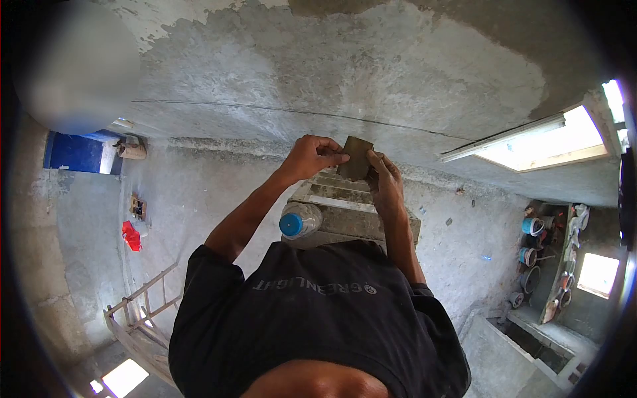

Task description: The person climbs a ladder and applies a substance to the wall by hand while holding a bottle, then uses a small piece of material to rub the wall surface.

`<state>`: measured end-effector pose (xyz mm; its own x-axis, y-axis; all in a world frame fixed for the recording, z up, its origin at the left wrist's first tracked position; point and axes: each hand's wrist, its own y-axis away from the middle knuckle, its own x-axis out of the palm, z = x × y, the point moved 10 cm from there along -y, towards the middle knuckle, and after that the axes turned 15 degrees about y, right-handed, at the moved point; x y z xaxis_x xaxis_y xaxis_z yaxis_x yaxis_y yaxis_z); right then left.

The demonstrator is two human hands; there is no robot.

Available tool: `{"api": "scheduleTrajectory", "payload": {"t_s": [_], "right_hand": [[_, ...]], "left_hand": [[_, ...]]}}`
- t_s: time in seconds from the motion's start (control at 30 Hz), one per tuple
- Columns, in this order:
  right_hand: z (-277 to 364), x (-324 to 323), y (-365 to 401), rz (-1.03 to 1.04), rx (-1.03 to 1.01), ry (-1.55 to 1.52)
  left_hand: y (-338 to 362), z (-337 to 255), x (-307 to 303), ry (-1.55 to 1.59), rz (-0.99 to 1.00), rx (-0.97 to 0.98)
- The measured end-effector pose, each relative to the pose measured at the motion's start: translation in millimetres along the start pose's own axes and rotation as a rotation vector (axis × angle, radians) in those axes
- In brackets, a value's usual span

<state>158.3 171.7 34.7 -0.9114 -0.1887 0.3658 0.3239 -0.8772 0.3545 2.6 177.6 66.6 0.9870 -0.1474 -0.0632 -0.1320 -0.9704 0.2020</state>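
A small olive-brown sheet, which looks like a piece of sandpaper point(355, 158), is held up between my two hands in front of the wall. It is slightly curved. My left hand point(312, 158) pinches its left edge between thumb and fingers. On the right edge, the fingers of my right hand point(386, 176) are closed on it. Below my hands is a wooden plank bench or platform point(345, 219). A clear plastic bottle with a blue cap point(292, 224) stands at its left end, close to my body.
A grey, patchy plaster wall point(318, 73) rises ahead, with a thin cable across it. Left are a wooden ladder point(142, 302), a red item point(131, 236) and a blue door point(70, 151). Several buckets point(529, 255) stand at right, below a window opening point(544, 142).
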Motion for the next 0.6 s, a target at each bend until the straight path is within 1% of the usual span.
{"api": "scheduleTrajectory", "payload": {"t_s": [0.03,0.17,0.23,0.27,0.33,0.47,0.53,0.6], "right_hand": [[2.9,1.6,1.6,0.001,-0.011,0.003],[-4.6,-4.7,-2.2,-0.047,0.005,0.014],[-5.4,-7.2,-2.7,-0.055,-0.004,-0.025],[-6.1,-8.5,-2.8,-0.054,-0.005,-0.024],[-5.9,-14.0,-2.8,-0.089,-0.016,-0.040],[-6.1,-17.0,-1.0,-0.127,-0.017,-0.057],[-2.0,-19.3,-0.7,-0.152,-0.062,-0.055],[3.2,-16.7,1.0,-0.140,-0.060,-0.035]], "left_hand": [[-0.2,0.8,-2.3,-0.054,-0.018,-0.017],[0.1,1.3,-1.7,-0.020,-0.006,-0.029],[-0.2,8.3,-1.2,0.142,0.007,-0.053],[0.4,7.7,-1.8,0.143,0.006,-0.052],[2.4,5.2,1.1,0.251,0.036,-0.069],[3.3,4.0,3.6,0.272,0.037,-0.077],[2.7,4.7,4.3,0.282,0.038,-0.078],[2.6,3.6,4.3,0.267,0.037,-0.078]]}}
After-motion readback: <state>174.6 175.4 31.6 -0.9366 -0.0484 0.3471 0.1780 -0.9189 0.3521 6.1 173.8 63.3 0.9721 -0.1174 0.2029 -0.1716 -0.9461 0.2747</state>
